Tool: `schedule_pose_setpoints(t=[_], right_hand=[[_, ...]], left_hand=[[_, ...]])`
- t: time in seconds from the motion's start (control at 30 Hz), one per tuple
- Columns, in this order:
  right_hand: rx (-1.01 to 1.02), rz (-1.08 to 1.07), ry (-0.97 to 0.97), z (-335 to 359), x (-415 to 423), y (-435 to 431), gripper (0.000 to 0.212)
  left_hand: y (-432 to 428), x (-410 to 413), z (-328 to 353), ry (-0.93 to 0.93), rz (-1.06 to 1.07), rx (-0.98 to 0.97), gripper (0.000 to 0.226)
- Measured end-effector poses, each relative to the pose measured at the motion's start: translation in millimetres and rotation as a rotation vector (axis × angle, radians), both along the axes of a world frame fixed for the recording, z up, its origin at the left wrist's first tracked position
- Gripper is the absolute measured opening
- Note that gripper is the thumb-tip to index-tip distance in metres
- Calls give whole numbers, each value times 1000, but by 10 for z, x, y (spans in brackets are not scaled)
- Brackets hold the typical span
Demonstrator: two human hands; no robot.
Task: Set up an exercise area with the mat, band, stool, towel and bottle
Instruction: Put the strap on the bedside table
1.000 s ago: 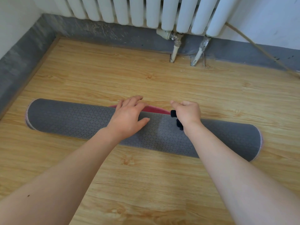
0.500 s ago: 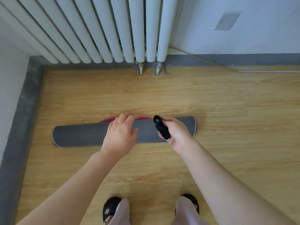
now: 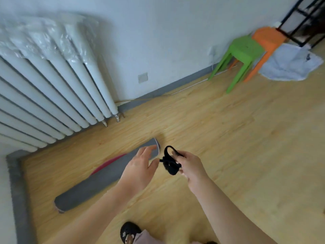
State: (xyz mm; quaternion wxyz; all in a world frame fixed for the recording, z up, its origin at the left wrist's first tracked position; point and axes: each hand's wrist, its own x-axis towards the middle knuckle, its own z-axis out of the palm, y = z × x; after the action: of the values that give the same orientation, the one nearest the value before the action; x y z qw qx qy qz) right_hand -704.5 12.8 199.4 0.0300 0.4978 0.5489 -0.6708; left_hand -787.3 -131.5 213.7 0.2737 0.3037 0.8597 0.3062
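The rolled grey mat (image 3: pixel 98 182) with a red inner edge lies on the wooden floor near the radiator. My left hand (image 3: pixel 140 166) hovers above the mat's right end, fingers apart, holding nothing. My right hand (image 3: pixel 190 166) is closed on a bunched black strap (image 3: pixel 169 162) beside the mat's end. Far at the upper right stand a green stool (image 3: pixel 242 51) and an orange stool (image 3: pixel 269 38) against the wall. A pale blue towel (image 3: pixel 290 64) lies crumpled on the floor next to them.
A white radiator (image 3: pixel 52 88) fills the left wall, with a grey skirting (image 3: pixel 17 191) along the corner. A black metal rack (image 3: pixel 306 16) stands at the top right. My black shoe (image 3: pixel 129 231) shows at the bottom edge.
The view has swung up and to the right, bringing the stools and towel into sight. My left hand has lifted off the mat. My right hand has pulled the black strap clear of the roll.
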Motion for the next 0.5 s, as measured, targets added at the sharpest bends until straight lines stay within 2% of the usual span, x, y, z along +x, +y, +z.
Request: schedule_pose_setpoints(t=[0.2, 0.5], right_hand=[[-79, -310, 116, 638, 1469, 601, 9], [-34, -733, 285, 1231, 4538, 1278, 25]], left_hand=[[971, 1184, 570, -134, -140, 126, 37], [2353, 3939, 929, -508, -400, 130, 29]])
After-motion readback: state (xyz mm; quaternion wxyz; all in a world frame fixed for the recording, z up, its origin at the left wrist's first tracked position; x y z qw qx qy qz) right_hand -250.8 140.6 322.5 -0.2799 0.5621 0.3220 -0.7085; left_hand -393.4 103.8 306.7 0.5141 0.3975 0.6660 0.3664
